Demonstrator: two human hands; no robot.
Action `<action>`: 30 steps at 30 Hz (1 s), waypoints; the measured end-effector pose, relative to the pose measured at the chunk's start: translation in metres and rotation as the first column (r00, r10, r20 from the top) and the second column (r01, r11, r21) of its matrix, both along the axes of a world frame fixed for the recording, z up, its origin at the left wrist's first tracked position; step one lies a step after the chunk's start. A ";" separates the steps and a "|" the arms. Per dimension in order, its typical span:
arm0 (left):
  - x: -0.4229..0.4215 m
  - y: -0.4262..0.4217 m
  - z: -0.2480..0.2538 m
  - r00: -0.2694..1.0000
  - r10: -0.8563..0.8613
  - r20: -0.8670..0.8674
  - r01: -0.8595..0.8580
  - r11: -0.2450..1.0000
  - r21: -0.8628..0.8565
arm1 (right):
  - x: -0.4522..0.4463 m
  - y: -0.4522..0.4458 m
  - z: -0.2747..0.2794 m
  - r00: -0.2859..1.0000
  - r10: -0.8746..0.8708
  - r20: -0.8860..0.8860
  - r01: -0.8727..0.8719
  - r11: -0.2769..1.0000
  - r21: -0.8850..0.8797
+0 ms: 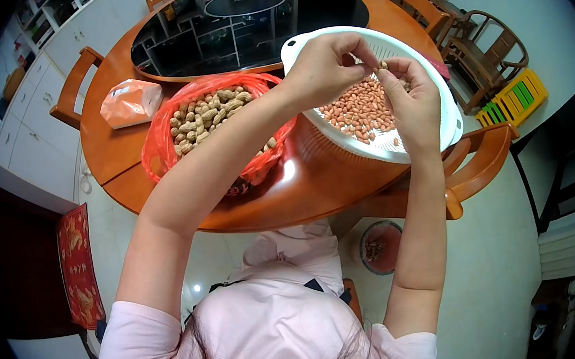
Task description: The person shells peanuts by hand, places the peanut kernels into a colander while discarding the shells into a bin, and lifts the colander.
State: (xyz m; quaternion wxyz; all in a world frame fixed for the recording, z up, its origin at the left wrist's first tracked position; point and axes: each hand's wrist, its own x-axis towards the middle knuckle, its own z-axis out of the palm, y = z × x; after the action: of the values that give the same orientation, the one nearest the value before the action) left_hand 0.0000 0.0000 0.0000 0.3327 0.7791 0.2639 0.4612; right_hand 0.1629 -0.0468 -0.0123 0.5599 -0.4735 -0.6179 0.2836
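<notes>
Above a white basket [290, 54] my left hand [331, 65] and my right hand [412, 98] meet at their fingertips. Between them is a small peanut [383, 65], partly hidden by the fingers; my right fingers are closed on it, and my left fingertips pinch at its side. Shelled reddish peanuts [358, 106] lie in the basket under the hands. Left of the basket, an open red plastic bag [159, 131] holds unshelled peanuts [203, 116], with my left forearm passing over its right side.
The round wooden table [316, 175] carries a black turntable [176, 35] and an orange-and-white packet [131, 103]. Chairs [72, 90] surround it. On the floor below stands a bowl [386, 256] with shells. A yellow-green folding stool [517, 98] is at the right.
</notes>
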 end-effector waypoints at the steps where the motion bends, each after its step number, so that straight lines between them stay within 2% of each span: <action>1: 0.000 0.000 0.001 1.000 -0.007 0.003 0.007 1.000 0.001 | 0.000 0.000 0.001 1.000 -0.005 0.020 0.005 1.000 0.014; 4: -0.001 -0.003 0.007 1.000 -0.005 0.018 0.005 1.000 -0.012 | -0.005 0.000 0.000 0.994 -0.049 0.100 0.036 0.991 0.128; 6: -0.002 -0.007 0.007 0.998 -0.039 0.051 0.044 0.995 -0.087 | -0.004 -0.002 0.000 0.986 -0.065 0.156 0.037 0.984 0.175; 7: -0.003 -0.010 0.007 0.994 -0.068 0.084 0.077 0.992 -0.101 | -0.005 -0.007 0.003 0.996 -0.021 0.087 0.011 0.994 0.107; 9: -0.005 -0.015 0.008 0.982 -0.124 0.143 0.142 0.982 -0.124 | -0.004 -0.004 0.000 0.994 -0.050 0.097 0.033 0.985 0.169; 10: -0.007 -0.015 0.006 0.976 -0.149 0.161 0.164 0.983 -0.083 | -0.005 -0.005 0.002 0.999 -0.016 0.028 0.012 0.991 0.135; 11: -0.012 -0.017 0.007 0.986 -0.108 0.129 0.120 0.989 -0.091 | -0.004 -0.004 0.000 0.987 0.090 -0.137 -0.077 0.992 0.098; 13: -0.031 -0.029 0.020 0.998 -0.021 0.065 0.027 0.995 -0.100 | -0.003 -0.008 0.009 0.806 0.217 -0.551 -0.219 0.974 0.062; 14: -0.045 -0.036 0.026 0.997 0.055 -0.061 -0.060 0.996 -0.071 | 0.003 -0.009 0.011 0.729 0.275 -0.627 -0.275 0.956 0.099; 15: -0.061 -0.033 0.023 0.993 0.018 -0.116 -0.028 0.996 -0.082 | 0.011 -0.006 0.009 0.609 0.348 -0.713 -0.357 0.923 0.146; 16: -0.076 -0.033 0.020 0.969 0.002 -0.246 -0.024 0.996 -0.088 | 0.012 -0.007 0.011 0.555 0.336 -0.761 -0.364 0.921 0.141; 17: -0.089 -0.034 0.018 0.929 -0.016 -0.370 -0.020 0.995 -0.094 | 0.012 -0.007 0.013 0.500 0.321 -0.804 -0.369 0.919 0.138; 19: -0.108 -0.045 0.014 0.805 0.051 -0.591 0.024 0.993 0.118 | 0.008 -0.005 0.012 0.424 0.348 -0.836 -0.422 0.893 0.158; 20: -0.108 -0.054 0.013 0.750 0.024 -0.661 0.031 0.997 0.072 | 0.007 -0.003 0.012 0.388 0.360 -0.849 -0.448 0.878 0.167; 23: -0.108 -0.066 -0.015 0.727 0.056 -0.684 0.059 0.988 0.144 | 0.006 0.007 0.001 0.386 0.466 -0.796 -0.523 0.822 0.227; 24: -0.108 -0.065 -0.021 0.714 0.067 -0.697 0.057 0.987 0.153 | 0.001 0.003 0.004 0.441 0.432 -0.787 -0.496 0.848 0.188; 26: -0.107 -0.063 -0.032 0.690 0.089 -0.718 0.053 0.984 0.173 | -0.001 0.004 0.005 0.465 0.462 -0.755 -0.515 0.835 0.194; 29: -0.113 -0.057 -0.032 0.741 0.112 -0.663 0.029 0.980 0.198 | -0.005 0.001 0.008 0.517 0.463 -0.720 -0.509 0.842 0.176; 30: -0.114 -0.054 -0.030 0.798 0.069 -0.599 -0.014 0.995 0.096 | -0.006 -0.001 0.009 0.537 0.454 -0.711 -0.501 0.850 0.165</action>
State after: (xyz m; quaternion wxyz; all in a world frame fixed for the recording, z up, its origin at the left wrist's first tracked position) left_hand -0.1143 -0.0543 -0.0302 0.1876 0.8928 0.3527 0.2082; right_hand 0.1566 -0.0474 -0.0035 0.6445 -0.1503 -0.4399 0.6071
